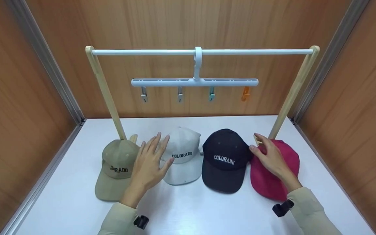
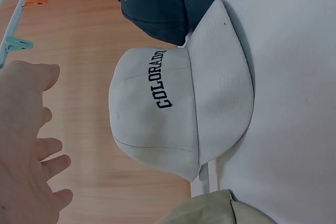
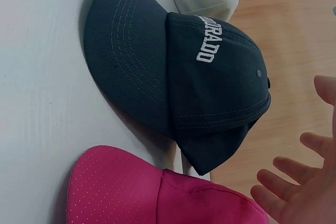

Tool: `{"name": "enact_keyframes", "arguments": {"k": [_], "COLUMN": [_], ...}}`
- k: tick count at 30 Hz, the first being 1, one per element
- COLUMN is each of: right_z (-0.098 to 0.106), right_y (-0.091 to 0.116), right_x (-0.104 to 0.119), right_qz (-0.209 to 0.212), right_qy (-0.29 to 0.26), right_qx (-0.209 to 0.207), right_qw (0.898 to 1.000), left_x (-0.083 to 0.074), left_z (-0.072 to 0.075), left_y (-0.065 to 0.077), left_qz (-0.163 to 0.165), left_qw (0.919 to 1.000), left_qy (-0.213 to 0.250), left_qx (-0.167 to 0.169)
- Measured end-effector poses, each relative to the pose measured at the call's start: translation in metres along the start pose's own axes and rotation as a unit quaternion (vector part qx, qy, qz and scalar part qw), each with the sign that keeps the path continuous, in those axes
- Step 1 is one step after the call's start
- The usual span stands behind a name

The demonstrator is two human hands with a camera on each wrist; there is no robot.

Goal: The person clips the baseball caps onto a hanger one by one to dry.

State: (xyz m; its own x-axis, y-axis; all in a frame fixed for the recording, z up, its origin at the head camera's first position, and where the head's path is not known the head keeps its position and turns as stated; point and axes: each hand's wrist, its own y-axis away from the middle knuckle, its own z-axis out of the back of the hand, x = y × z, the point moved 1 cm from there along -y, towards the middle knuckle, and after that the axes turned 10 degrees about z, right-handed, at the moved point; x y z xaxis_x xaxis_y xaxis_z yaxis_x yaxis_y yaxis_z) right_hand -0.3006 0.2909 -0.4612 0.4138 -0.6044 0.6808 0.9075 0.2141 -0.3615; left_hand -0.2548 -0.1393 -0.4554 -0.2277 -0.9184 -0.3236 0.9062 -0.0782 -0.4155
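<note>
Several baseball caps lie in a row on the white table. My left hand [image 1: 150, 166] hovers with spread fingers between the olive cap [image 1: 117, 161] and the white cap [image 1: 184, 153], hiding part of both. In the left wrist view, nothing is between its fingers, and the white cap [image 2: 152, 108] stands apart from them. Over the pink cap [image 1: 287, 156] is my right hand [image 1: 271, 158], thumb and fingers extended toward the navy cap [image 1: 224, 160]. The right wrist view shows the right hand [image 3: 299, 177] holding nothing, beside the navy cap [image 3: 220, 87].
Behind the caps stands a rack with wooden legs [image 1: 104, 91] and a white bar [image 1: 142, 52]. From it hangs a light blue hanger [image 1: 165, 82] with grey clips [image 1: 180, 94], a teal clip [image 1: 211, 94] and an orange clip [image 1: 245, 94]. Wooden panels [image 1: 18, 98] enclose the table.
</note>
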Motion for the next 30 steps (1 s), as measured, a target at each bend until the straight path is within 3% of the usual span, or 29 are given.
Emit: {"name": "enact_keyframes", "arguments": {"k": [10, 23, 30], "right_z": [-0.003, -0.015, -0.022], "right_y": [-0.008, -0.023, -0.028], "right_x": [0.000, -0.003, -0.005], "right_qz": [-0.034, -0.059, -0.049], "right_qy": [-0.064, -0.097, -0.095], "right_qx": [0.009, 0.010, 0.004], "right_qw": [0.997, 0.993, 0.994], "left_x": [-0.014, -0.023, -0.029], "left_z": [-0.008, -0.015, -0.020], "left_y": [-0.005, -0.008, -0.010], "left_qz": [0.014, 0.014, 0.019], "left_qw": [0.9974, 0.9936, 0.9921], "left_qy": [0.070, 0.111, 0.123], "left_qx": [0.007, 0.017, 0.018]}}
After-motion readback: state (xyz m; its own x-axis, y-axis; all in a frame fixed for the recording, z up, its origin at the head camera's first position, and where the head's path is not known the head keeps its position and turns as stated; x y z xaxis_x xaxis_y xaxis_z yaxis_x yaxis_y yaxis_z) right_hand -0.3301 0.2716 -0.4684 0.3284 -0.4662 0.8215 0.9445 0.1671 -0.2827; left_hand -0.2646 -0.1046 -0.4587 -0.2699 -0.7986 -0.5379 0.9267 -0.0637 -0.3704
